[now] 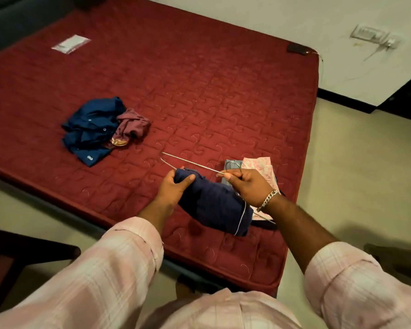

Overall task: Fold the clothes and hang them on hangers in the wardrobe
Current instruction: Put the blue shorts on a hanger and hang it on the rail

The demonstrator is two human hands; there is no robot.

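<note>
A folded dark navy garment (217, 205) with thin white piping lies over the near right part of the red mattress (199, 91). My left hand (175, 186) grips its far end. My right hand (246, 186) pinches a thin metal wire hanger (190, 162) near its hook; the hanger's bar runs left past the garment's end. A crumpled blue shirt (90, 129) and a maroon garment (133, 125) lie together at the mattress's left middle. Behind my right hand is a pink patterned cloth (261, 166) on a grey folded piece (230, 162).
A small clear packet (70, 43) lies at the far left of the mattress. A dark object (297, 48) sits at its far right corner. Pale floor (365, 174) runs along the right, with a wall socket (370, 35) on the white wall. Dark furniture (22, 252) stands at the near left.
</note>
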